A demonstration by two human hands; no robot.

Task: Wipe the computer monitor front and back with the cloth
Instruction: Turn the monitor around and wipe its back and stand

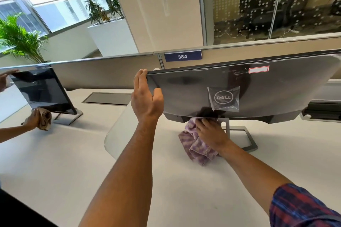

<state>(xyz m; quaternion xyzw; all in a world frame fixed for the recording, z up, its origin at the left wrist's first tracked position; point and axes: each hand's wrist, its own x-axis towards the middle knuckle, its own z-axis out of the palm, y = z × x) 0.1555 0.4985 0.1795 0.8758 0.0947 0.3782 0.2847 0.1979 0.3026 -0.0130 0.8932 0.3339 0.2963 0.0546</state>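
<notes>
A dark Dell monitor (258, 90) stands on the white desk with its glossy back turned to me, on a grey frame stand (247, 140). My left hand (145, 97) grips the monitor's left edge, fingers over the top corner and thumb on the back panel. Low under the monitor's bottom edge, my right hand (210, 132) holds a purple striped cloth (195, 145) against the lower back near the stand neck. Part of the cloth hangs down onto the desk.
At the left another person's hands (34, 119) hold a tan cloth (45, 119) at a second monitor (42, 90). A grey partition with a "384" label (182, 56) runs behind the desk. A cable hatch (108, 98) lies in the white desk (64, 162). Potted plants stand by the windows.
</notes>
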